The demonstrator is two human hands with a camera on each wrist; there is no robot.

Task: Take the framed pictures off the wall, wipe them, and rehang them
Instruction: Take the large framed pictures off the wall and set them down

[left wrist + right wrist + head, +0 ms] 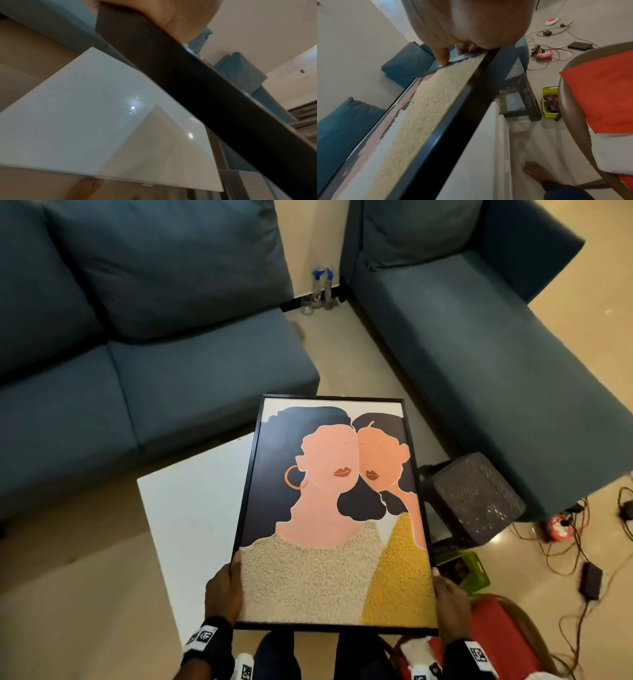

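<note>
A black-framed picture [329,508] of two faces with textured cream and yellow parts is held flat in front of me, above a white low table [191,518]. My left hand [224,590] grips its lower left edge, thumb on the front. At the lower right edge my right hand [448,594] grips the frame. The left wrist view shows the frame's dark side [188,83] under my palm [168,14], with the table top [85,121] below. In the right wrist view my right hand's fingers [441,56] curl over the frame's edge [464,108] onto the fleecy surface [423,115].
Blue sofas [137,354] stand ahead and to the right [479,337], with bottles [322,289] on the floor between them. A dark woven stool [472,501], a green basket [462,570], a chair with a red cushion [496,635] and cables [582,542] lie to the right.
</note>
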